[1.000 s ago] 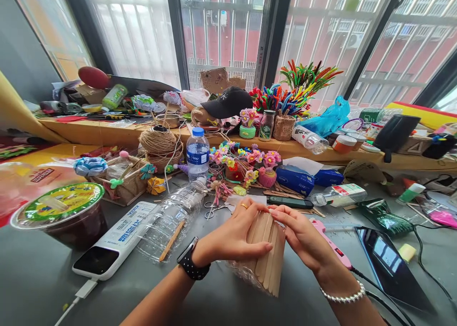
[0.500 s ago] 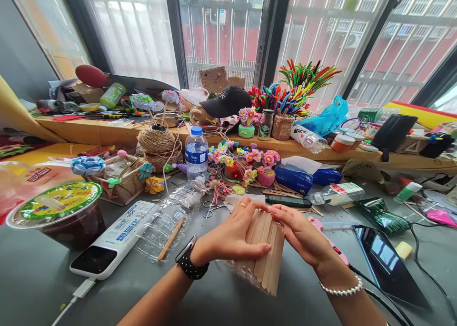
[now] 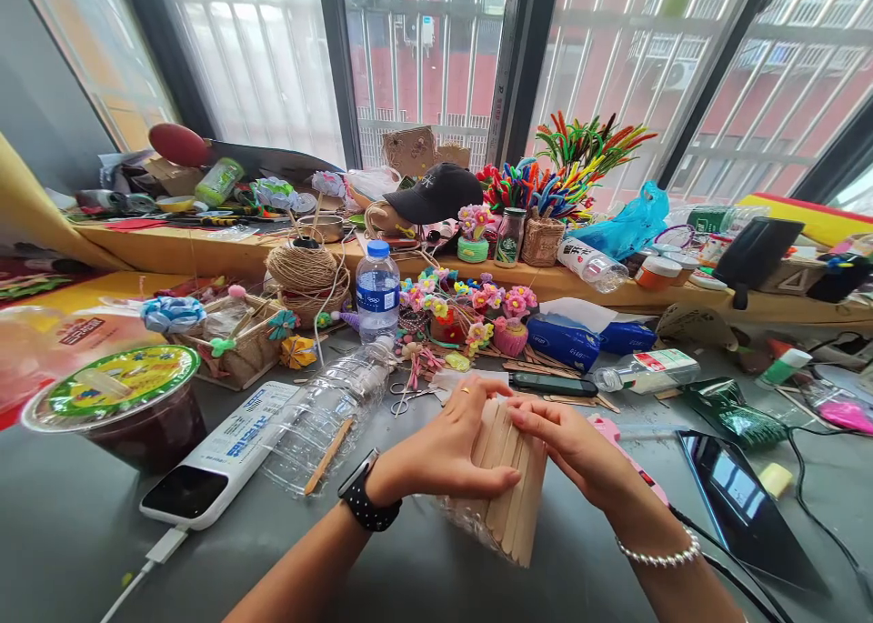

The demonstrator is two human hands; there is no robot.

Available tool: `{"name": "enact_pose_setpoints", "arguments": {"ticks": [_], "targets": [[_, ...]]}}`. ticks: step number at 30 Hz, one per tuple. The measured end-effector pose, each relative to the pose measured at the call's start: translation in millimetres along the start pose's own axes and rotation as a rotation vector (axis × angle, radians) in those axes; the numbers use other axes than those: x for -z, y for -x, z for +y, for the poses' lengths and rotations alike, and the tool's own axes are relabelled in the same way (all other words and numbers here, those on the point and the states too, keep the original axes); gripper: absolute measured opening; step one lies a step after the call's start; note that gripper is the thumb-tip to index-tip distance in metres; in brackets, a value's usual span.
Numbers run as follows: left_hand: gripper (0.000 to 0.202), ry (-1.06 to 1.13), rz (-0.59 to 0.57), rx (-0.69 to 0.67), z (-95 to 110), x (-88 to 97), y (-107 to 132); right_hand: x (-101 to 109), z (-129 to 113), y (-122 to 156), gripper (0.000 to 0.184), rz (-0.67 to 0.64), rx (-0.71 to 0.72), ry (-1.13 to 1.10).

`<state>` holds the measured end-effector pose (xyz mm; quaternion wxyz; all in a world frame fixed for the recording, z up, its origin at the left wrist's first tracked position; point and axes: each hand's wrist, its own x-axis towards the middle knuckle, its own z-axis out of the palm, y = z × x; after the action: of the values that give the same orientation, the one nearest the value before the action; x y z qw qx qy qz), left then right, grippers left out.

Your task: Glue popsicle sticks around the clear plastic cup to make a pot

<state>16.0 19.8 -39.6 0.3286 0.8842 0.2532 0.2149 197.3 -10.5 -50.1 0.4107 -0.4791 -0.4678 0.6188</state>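
1. Left hand [image 3: 446,450], wearing a ring and a dark smartwatch [image 3: 368,503], closes around the left face of a clear plastic container clad in flat wooden craft sticks [image 3: 511,482]; the thumb lies across the sticks.
2. Right hand [image 3: 579,446], with a bead bracelet at the wrist, presses its fingertips on the top ends of the sticks, gripping the same piece. It stands on the grey table [image 3: 68,532], near centre.
3. Hidden: the container's plastic shows only at its lower left edge; the hands cover the upper sticks. Both forearms are cut off by the near frame edge.
4. A pink glue gun [image 3: 637,473] is mostly concealed behind the right hand.
5. Writing: the white power bank [image 3: 218,455], near left, carries blue lettering too small to read; the upright water bottle [image 3: 377,293] bears a blue label, illegible.
6. An empty clear bottle [image 3: 327,418] lies left of the hands, holding one stick.
7. A dark tablet [image 3: 743,505] lies near right.
8. Bare table lies nearest, left of the forearms.
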Motion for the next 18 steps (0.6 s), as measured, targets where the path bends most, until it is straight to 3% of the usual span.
{"name": "enact_pose_setpoints", "arguments": {"ticks": [18], "targets": [[0.063, -0.012, 0.025, -0.036, -1.0, -1.5, -0.8, 1.0, 1.3, -1.0, 0.036, -0.041, 0.022, -0.010]]}}
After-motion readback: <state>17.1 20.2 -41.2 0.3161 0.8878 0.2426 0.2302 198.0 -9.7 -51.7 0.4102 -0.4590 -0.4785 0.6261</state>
